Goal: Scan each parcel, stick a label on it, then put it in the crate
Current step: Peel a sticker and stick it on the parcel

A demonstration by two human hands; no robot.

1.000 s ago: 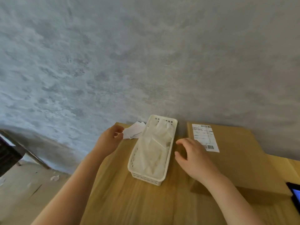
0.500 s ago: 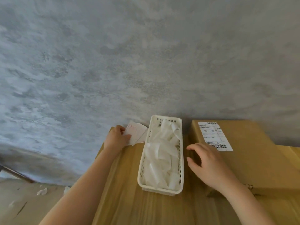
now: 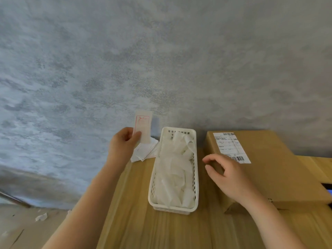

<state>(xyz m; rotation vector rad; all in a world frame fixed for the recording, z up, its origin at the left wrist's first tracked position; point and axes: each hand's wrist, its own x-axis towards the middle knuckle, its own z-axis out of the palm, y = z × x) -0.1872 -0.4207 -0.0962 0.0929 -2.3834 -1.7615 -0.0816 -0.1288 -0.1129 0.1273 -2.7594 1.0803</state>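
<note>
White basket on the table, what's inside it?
The white basket holds crumpled translucent white backing papers, piled nearly to its rim. Whatever lies beneath them is hidden.

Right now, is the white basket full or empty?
Nearly full. The white basket on the table holds a heap of crumpled white paper strips reaching about up to its rim.

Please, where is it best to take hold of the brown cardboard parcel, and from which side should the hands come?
Probably by its two long sides, one hand each. The cardboard parcel lies flat and wide on the table, too broad for one hand. The right hand already hovers at its near left edge; the left hand must first release the label.
</note>
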